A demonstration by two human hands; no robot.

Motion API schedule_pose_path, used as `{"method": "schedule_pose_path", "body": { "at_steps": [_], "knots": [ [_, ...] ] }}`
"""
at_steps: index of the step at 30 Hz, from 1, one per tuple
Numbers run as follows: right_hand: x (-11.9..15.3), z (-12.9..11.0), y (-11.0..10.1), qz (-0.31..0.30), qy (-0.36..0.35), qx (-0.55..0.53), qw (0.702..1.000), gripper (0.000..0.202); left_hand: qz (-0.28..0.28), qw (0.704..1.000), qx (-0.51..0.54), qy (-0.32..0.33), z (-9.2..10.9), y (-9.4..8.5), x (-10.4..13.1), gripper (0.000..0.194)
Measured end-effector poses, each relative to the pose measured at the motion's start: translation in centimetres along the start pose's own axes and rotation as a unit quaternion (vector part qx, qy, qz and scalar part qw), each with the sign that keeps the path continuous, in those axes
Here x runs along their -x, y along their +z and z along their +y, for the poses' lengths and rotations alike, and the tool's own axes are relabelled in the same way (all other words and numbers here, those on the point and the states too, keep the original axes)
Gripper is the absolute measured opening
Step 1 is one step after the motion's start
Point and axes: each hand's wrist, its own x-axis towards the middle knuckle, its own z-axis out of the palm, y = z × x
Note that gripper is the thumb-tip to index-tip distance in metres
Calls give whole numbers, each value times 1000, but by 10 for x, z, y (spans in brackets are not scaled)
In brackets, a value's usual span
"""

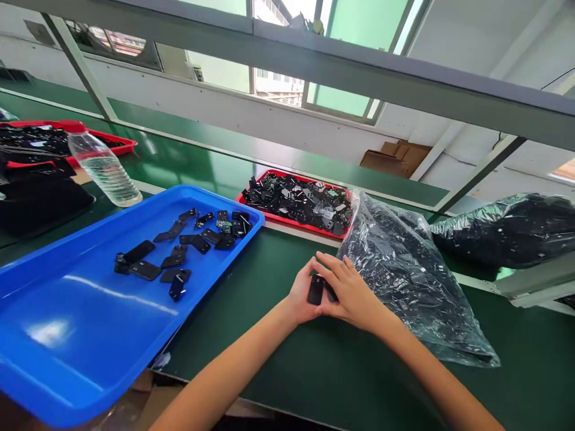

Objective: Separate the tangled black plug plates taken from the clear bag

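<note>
Far left: shows a red tray (129, 146) loaded with black parts (33, 139), with a dark soft-looking item (40, 203) in front, too unclear to name. Just right of that, shows a tilted clear bottle (108, 175) with red cap, partly full of clear liquid. Next, a big blue tray (112, 326), holding scattered flat black pieces (198, 242) toward the far end, near end bare. Beyond and right of it, just beside the far corner, another tray, red-rimmed (296, 225), heaped with small black and shiny parts.

At centre, over the green counter (265, 269), brings both hands together. Has one small flat black piece (315, 290) clamped in the left hand (302, 294), between the two hands, right of the blue tray and left of the clear bag. Curves the right hand (353, 293) close around it, fingertips meeting the left; shows a second dark piece (331, 293) beside the first, mostly hidden by the right hand. Can't tell how firmly the right hand grips.

Right of the hands, a clear plastic bag (411, 281) with dark contents; far right, another filled bag (507, 233).
</note>
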Motion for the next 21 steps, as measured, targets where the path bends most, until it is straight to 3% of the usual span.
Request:
{"method": "schedule_pose_path", "body": {
  "at_steps": [4, 6, 10, 14, 21],
  "knots": [
    [34, 20, -12, 121, 29, -83, 989, 88, -35, 996, 22, -74, -8, 8, 3, 68],
    [50, 24, -12, 149, 43, -101, 983, 90, -68, 994, 22, -87, -10, 11, 4, 74],
    [76, 22, 6, 132, 67, -125, 981, 92, -73, 992, 7, -102, -12, 10, 2, 78],
    [88, 21, 24, 127, 89, -130, 979, 77, -40, 992, -17, -115, -13, 2, -2, 78],
    [88, 20, 29, 189, 100, -66, 975, 69, -24, 992, -26, -122, -11, -1, -5, 78]
  ]
}}
